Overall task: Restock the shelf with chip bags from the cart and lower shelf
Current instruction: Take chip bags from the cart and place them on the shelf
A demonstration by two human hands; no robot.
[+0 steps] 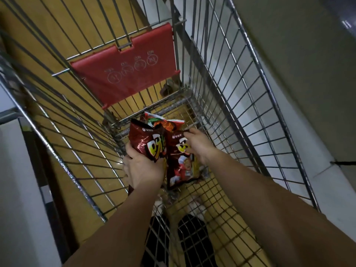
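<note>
Head view: both hands' fingers clamp chip bags (148, 143) between cart (240, 89) walls.

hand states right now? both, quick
Left hand: gripping a dark red foil chip bag, lifted.
Right hand: fingers curled on a second dark red chip bag lying in the wire cart.

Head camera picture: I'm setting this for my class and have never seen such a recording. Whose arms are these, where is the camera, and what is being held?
The camera sits on a person's head, looking down into a wire shopping cart with a red flap. Both bare arms belong to that person. The left hand grips a dark red chip bag. The right hand reaches onto a second chip bag lying on the cart floor; whether its fingers have closed on the bag is unclear. Another bag lies behind.
</note>
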